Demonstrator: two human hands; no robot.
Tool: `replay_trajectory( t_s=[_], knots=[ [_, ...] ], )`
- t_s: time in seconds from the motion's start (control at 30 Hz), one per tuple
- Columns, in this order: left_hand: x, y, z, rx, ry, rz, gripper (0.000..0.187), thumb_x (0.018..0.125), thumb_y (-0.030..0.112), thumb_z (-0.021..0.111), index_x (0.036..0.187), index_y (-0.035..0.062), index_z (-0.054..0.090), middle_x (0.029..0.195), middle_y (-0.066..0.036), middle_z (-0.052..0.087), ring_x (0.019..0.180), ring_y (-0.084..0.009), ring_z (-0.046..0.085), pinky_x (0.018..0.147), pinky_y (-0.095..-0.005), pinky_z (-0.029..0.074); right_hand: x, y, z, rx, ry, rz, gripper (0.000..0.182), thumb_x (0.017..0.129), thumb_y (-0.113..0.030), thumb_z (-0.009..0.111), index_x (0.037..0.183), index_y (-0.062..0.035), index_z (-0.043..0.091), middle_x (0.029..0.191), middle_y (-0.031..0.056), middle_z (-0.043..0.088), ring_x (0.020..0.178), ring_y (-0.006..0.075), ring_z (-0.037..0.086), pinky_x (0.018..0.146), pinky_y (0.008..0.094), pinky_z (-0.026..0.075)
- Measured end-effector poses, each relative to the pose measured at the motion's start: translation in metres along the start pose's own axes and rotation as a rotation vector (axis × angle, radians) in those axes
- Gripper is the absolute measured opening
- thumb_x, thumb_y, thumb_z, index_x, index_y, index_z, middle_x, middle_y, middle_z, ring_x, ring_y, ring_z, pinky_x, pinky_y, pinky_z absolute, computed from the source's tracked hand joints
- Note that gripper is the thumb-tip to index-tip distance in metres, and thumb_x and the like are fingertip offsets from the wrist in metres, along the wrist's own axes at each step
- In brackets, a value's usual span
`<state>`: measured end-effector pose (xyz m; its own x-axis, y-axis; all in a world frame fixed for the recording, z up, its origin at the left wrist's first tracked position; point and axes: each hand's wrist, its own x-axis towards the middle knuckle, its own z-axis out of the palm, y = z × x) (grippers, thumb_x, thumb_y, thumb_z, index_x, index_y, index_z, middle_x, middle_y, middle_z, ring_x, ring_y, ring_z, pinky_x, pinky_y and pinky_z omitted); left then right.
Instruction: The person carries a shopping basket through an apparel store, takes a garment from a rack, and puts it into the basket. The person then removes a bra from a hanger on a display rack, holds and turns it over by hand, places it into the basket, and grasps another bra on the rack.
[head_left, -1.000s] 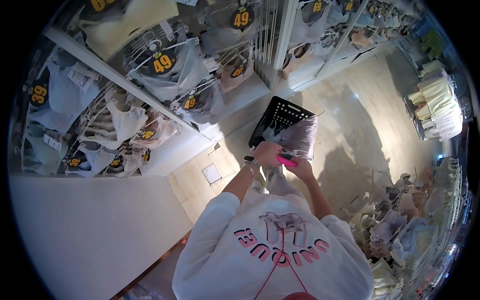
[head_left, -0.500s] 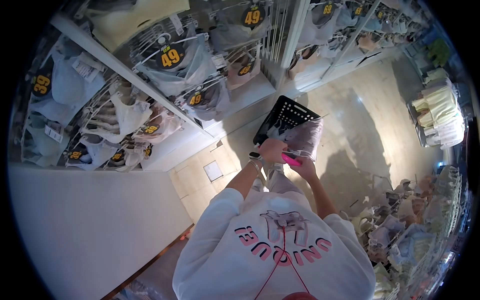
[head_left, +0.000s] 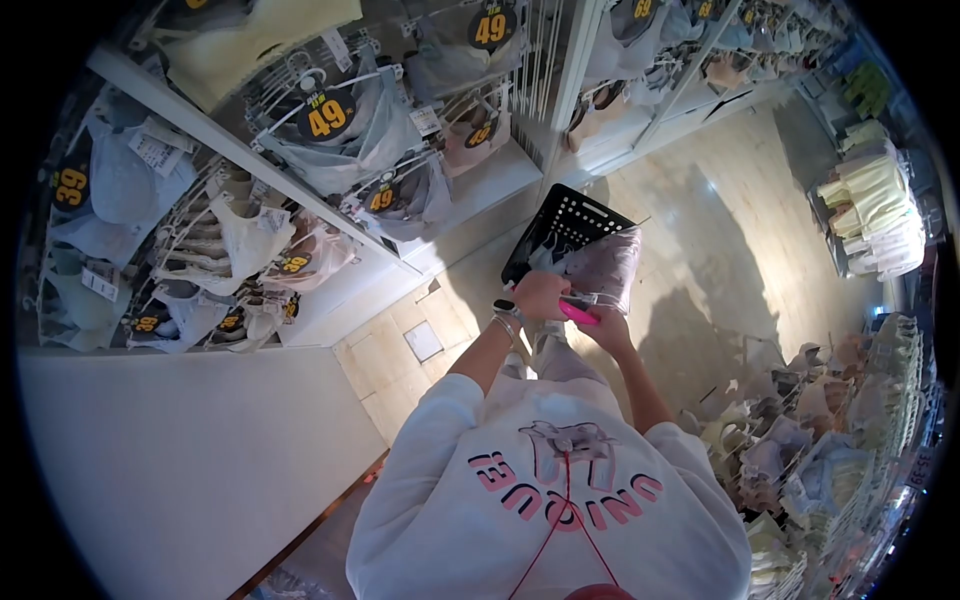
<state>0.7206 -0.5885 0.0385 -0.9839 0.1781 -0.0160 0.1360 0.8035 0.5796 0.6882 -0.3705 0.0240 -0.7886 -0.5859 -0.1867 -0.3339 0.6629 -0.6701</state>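
My left hand (head_left: 541, 296), with a dark watch on its wrist, is closed at the near side of a black perforated basket (head_left: 590, 208). What its fingers grip is hidden. To its right, my right hand (head_left: 609, 329) is closed around a smooth bright pink object (head_left: 578, 312) whose kind I cannot make out. A pale lilac garment (head_left: 608, 268) hangs over the basket's right side, just beyond my right hand. Its hanger (head_left: 597, 300) shows next to the pink object. Whitish pieces of clothing (head_left: 546, 256) lie inside the basket.
Bras on hangers with price discs fill the wall racks (head_left: 330, 140) at left and ahead. A white panel (head_left: 180, 470) stands at the left. More bras hang on a rack (head_left: 830, 440) at right, with pale clothes (head_left: 875, 220) farther off. Tiled floor (head_left: 690, 250) runs between.
The view has shifted slightly, so the racks sit a little farther left. Both hands, the basket and the lilac garment keep about the same arrangement.
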Motion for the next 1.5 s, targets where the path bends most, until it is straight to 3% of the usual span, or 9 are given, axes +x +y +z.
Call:
replay_trajectory(
  t_s=[0.63,0.93,1.03,1.13,1.5],
  knots=[
    [0.004,-0.001,-0.008,-0.021,-0.013,0.034,0.046,0.054,0.047,0.075,0.083,0.0109,0.069,0.075,-0.011,0.067,0.074,-0.0301,0.065,0.065,-0.0401,0.051,0.001,0.002,0.003,-0.019,0.02,0.004,0.028,0.071,-0.033,0.074,0.082,-0.0079,0.069,0.07,0.012,0.065,0.064,0.0256,0.063,0.06,0.0376,0.047],
    [0.006,-0.002,-0.002,-0.028,0.069,0.069,0.039,0.054,0.042,0.076,0.078,0.0126,0.068,0.072,-0.009,0.066,0.07,-0.0296,0.065,0.063,-0.0393,0.051,-0.002,-0.003,-0.001,-0.002,0.039,0.021,0.03,0.071,-0.034,0.074,0.085,-0.0085,0.069,0.073,0.0125,0.066,0.067,0.0275,0.065,0.062,0.0384,0.049],
    [0.006,-0.002,-0.001,-0.015,0.06,0.054,0.04,0.054,0.043,0.076,0.079,0.0132,0.068,0.072,-0.009,0.066,0.071,-0.0295,0.065,0.063,-0.0394,0.051,-0.001,-0.006,-0.002,-0.012,0.022,0.056,0.031,0.07,-0.036,0.073,0.086,-0.01,0.07,0.074,0.0128,0.067,0.069,0.0286,0.065,0.064,0.0392,0.05],
    [0.009,0.0,-0.005,0.038,-0.08,-0.006,0.046,0.055,0.047,0.075,0.085,0.0118,0.07,0.08,-0.01,0.068,0.077,-0.0294,0.066,0.068,-0.039,0.052,0.0,-0.005,-0.002,-0.032,0.012,0.087,0.033,0.069,-0.038,0.073,0.087,-0.0112,0.07,0.076,0.0132,0.067,0.071,0.0295,0.066,0.066,0.0397,0.051],
    [0.008,-0.001,0.0,0.02,-0.005,0.019,0.038,0.055,0.041,0.077,0.079,0.0136,0.068,0.074,-0.008,0.066,0.072,-0.0285,0.065,0.064,-0.0386,0.051,-0.001,-0.004,-0.003,-0.015,-0.02,0.098,0.033,0.068,-0.034,0.074,0.09,-0.0096,0.069,0.077,0.0112,0.067,0.073,0.0266,0.066,0.067,0.0381,0.05]
  ],
)
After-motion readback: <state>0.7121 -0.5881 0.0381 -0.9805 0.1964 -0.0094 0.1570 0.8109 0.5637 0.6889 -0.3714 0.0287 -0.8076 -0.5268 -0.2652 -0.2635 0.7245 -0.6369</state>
